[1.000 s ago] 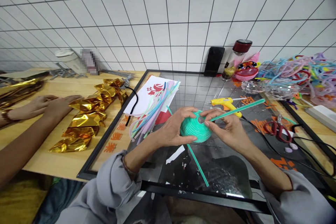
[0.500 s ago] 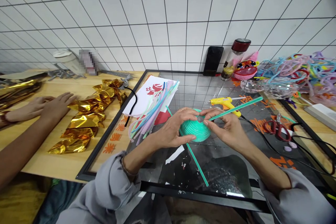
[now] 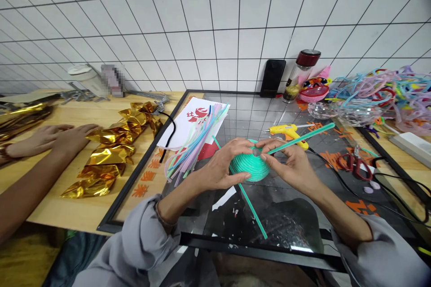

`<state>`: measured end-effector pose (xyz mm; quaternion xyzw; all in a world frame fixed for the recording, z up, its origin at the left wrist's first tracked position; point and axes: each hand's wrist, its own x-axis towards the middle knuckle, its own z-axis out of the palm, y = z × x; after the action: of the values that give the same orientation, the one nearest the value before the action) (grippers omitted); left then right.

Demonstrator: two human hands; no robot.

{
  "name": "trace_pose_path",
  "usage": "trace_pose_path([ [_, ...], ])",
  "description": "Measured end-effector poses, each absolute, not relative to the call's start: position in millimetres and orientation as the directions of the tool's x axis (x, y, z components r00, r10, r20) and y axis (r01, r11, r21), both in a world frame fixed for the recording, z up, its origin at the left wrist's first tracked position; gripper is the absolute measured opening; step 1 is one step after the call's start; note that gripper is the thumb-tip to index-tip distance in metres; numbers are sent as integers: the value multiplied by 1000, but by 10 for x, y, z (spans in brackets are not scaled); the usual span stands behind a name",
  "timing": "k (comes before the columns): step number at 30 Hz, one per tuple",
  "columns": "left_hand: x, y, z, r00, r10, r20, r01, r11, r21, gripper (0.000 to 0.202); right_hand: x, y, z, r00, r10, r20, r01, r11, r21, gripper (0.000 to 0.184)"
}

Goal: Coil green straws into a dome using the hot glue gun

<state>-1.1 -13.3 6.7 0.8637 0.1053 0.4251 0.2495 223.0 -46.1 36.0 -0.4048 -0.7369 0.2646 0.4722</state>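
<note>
A green dome coiled from pipe cleaners (image 3: 251,168) is held just above the glass-topped table. My left hand (image 3: 227,163) grips its left side, thumb low and fingers at the top rim. My right hand (image 3: 286,157) pinches a green pipe cleaner (image 3: 313,134) at the dome's upper edge; its free length sticks out to the right. Beneath the dome, another green pipe cleaner (image 3: 254,213) lies slanting across the table. Behind my right hand rests a yellow glue gun (image 3: 286,132). Loose pastel pipe cleaners (image 3: 198,143) lie on a white printed sheet to the left.
Red-handled scissors (image 3: 355,166) and a black cord lie at the right. A phone (image 3: 272,78) and a glass bottle (image 3: 299,76) stand by the tiled wall. A heap of coloured pipe cleaners (image 3: 380,89) fills the back right. At left, another person's hands (image 3: 57,139) rest near gold foil (image 3: 111,157).
My hands and the green dome stay almost where they were. The other person's hand at the left has shifted slightly.
</note>
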Motion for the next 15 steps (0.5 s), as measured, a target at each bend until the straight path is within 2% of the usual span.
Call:
trace_pose_path([
  [15,-5,-171,-1,584,425,692,-19,-845,535,57,2221,-468,357,-214,839,501,346,544,-764,6],
])
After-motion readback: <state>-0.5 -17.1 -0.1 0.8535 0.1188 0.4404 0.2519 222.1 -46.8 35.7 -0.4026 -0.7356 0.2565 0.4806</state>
